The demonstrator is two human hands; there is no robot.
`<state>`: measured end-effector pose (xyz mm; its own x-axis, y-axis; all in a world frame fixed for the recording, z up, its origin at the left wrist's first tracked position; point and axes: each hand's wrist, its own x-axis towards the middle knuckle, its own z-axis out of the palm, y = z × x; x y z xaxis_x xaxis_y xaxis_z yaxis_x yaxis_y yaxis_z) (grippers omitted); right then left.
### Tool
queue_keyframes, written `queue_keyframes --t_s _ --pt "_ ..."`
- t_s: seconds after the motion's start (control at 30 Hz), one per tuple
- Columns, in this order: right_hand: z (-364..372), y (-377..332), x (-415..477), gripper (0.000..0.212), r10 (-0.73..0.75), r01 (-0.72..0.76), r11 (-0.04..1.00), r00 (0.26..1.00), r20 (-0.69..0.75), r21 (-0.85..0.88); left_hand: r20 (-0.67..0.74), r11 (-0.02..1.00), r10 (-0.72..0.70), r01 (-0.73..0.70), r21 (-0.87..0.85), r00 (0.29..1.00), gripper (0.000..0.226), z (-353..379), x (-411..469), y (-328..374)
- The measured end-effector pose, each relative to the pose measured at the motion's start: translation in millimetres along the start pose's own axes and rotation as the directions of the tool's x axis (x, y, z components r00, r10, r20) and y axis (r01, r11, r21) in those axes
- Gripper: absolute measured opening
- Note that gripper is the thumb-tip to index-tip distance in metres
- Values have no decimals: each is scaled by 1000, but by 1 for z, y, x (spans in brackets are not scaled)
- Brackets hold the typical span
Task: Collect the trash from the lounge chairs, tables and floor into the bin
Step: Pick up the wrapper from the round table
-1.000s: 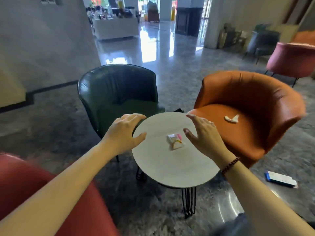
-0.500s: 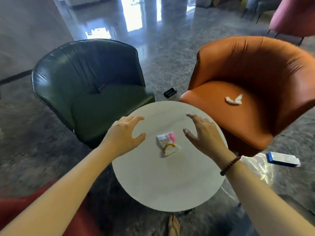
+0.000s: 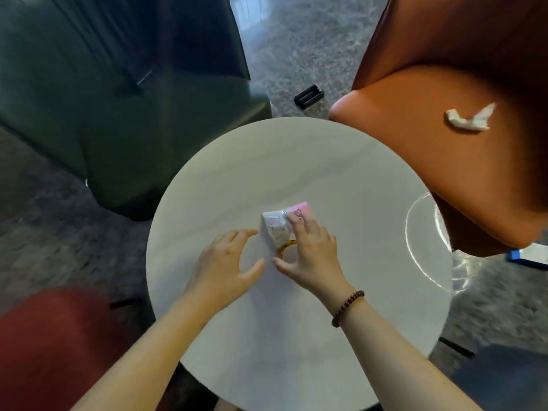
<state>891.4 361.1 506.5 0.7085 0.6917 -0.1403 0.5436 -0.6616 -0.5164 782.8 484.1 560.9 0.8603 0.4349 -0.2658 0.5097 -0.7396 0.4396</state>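
Snack wrapper [image 3: 277, 229]: lying near the centre of the round table [image 3: 326, 161]. Right hand [image 3: 311, 256]: fingers resting on it, thumb apart (no pinch closed). Left hand [image 3: 222, 265]: spread beside it, holding nothing. Probably light, crinkly, slippery film; pinch the near edge.

Tabletop [image 3: 326, 173] open around wrapper [image 3: 277, 229]; green chair [image 3: 133, 137], orange chair [image 3: 415, 161] flank far edge

Hands [image 3: 224, 262] [image 3: 311, 256] at wrapper [image 3: 274, 229] (pink-edged), round table [image 3: 296, 161]
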Motion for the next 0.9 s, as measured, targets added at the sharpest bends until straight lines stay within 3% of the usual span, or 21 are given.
queue_keyframes --t_s 0.1,0.23,0.4,0.5,0.6,0.73,0.9 --pt "30 4 11 80 67 -63 996 996 62 -61 -22 999 -22 21 -41 1000 72 14 4 -17" --pt "49 2 20 60 108 -112 991 993 -56 -71 -48 992 -69 63 -110 996 60 19 3 -32" --pt "60 -6 23 34 -53 50 998 990 -134 -26 -76 986 -88 76 -151 993 56 17 1 -42" --pt "52 -27 29 27 -113 131 982 985 -129 137 -121 987 -65 45 -156 990 51 5 -1 -49" --pt "28 -67 38 33 -156 209 923 971 -183 323 -169 983 -54 23 -184 984 63 -17 -5 -56" --pt "-9 -123 44 60 -246 207 780 969 -14 591 -194 977 -45 2 -215 980 86 -53 -14 -56" --pt "-31 -183 45 76 -423 274 754 898 122 597 -271 967 -149 82 -243 951 98 -97 -40 -70"
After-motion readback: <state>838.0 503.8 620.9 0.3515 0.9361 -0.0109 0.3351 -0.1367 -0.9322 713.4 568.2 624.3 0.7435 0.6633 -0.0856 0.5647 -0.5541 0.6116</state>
